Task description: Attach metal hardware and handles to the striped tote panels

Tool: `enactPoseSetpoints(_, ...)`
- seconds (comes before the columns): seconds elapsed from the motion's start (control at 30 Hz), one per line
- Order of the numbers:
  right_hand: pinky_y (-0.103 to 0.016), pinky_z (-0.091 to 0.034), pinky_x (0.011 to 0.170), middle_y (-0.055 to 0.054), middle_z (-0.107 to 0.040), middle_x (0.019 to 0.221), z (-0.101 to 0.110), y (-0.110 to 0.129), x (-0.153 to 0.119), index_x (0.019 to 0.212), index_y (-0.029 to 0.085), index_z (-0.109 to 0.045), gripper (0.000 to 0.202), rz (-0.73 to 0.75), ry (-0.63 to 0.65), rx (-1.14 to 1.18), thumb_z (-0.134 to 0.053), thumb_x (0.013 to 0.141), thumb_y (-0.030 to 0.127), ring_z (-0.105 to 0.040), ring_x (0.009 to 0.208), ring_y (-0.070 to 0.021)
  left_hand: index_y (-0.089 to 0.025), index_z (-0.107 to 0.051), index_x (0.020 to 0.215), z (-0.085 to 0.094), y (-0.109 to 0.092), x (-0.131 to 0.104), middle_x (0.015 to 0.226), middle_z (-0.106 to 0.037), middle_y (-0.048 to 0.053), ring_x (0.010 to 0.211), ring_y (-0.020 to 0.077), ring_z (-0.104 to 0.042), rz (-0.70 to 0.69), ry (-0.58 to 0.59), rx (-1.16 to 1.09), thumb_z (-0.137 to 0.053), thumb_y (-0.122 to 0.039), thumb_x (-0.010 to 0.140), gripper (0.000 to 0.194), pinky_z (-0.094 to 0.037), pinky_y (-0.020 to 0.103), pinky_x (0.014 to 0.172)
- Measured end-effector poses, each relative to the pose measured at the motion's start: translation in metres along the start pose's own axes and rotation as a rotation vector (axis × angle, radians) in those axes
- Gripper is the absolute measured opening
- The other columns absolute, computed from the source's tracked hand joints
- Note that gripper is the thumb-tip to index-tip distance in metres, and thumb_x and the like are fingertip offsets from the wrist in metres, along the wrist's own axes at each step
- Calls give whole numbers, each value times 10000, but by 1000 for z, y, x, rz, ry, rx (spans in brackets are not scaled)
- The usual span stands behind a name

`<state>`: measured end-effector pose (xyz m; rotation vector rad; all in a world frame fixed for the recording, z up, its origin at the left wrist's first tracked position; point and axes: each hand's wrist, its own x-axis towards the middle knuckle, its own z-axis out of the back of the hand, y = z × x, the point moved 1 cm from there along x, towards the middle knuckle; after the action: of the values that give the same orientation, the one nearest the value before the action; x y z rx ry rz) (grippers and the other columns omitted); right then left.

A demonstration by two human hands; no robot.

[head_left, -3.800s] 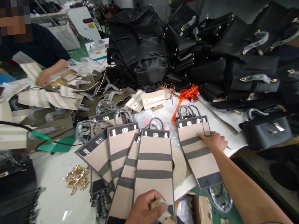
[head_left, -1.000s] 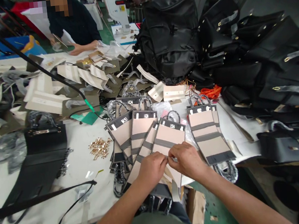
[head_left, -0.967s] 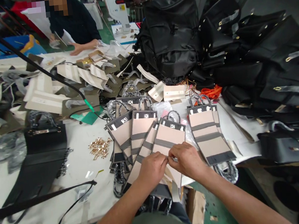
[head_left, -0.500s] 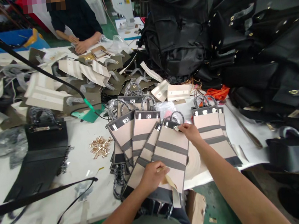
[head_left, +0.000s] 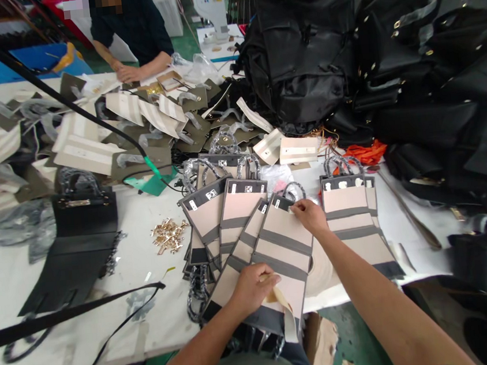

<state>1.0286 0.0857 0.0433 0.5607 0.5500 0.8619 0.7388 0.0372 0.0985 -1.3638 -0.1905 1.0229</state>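
A beige and dark-grey bag panel [head_left: 284, 237] lies fanned out on top of similar ones at the table's front edge. At its upper right corner, my right hand [head_left: 311, 216] pinches with thumb and finger close to a small white patch; what the fingertips hold is hidden. Over the lower part of the panel, my left hand [head_left: 253, 289] is closed on a pale strip of tape [head_left: 290, 324], whose loose end curls down. A wide roll of tape [head_left: 322, 270] sits partly under the panel, beside my right forearm.
Gold-coloured metal pieces [head_left: 168, 235] lie heaped left of the panels. A black bag [head_left: 77, 252] is spread open farther left. More lined panels [head_left: 345, 201] lie at right, with black bags [head_left: 307, 42] piled behind. A co-worker [head_left: 132, 31] sits across the table.
The whole view has shifted slightly, so the table's things appear a little farther right. Both hands keep nearly the same places on the panel, with the strip still in my left hand.
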Motion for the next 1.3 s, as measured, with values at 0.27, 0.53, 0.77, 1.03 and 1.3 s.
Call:
enactPoseSetpoints(0.27,-356,-493,816,-40,-675,922,-1,0,-12,1223,191,-642,477,47,-92,146,-604,808,424,-608,801,-206,-185,-568,636,-2,2,0,606,-523,-34,616,133,-474,83,-64,-303,-693,-492,787,364,-358,250,616)
enactPoseSetpoints(0.53,-354,-515,841,-62,-738,1013,23,61,-142,1133,215,-713,441,44,454,504,-622,907,583,-665,930,-231,-183,-573,627,13,-31,-9,581,-560,-26,585,127,-512,90,-341,-576,-733,-575,797,457,-395,237,602)
enactPoseSetpoints(0.77,-283,-455,674,-11,-638,765,8,88,-228,833,203,-677,231,162,143,389,-673,919,417,-583,706,-161,-171,-636,675,29,-49,-19,590,-592,-21,565,112,-533,23,-429,-570,-759,-568,801,434,-415,214,571)
enactPoseSetpoints(1.03,-284,-417,600,-11,-612,703,26,105,-250,801,240,-636,176,485,-285,-24,-557,949,185,-581,609,-152,-163,-674,876,33,-65,-40,687,-679,-10,621,155,-658,1,-129,-667,-882,-475,670,428,-511,250,611)
enactPoseSetpoints(1.3,-369,-575,789,-55,-750,1047,-37,143,-310,1246,281,-615,422,355,22,184,-682,834,217,-720,904,-258,-162,-630,822,38,-77,-49,756,-701,17,590,134,-655,22,-154,-708,-802,-527,732,414,-499,235,568)
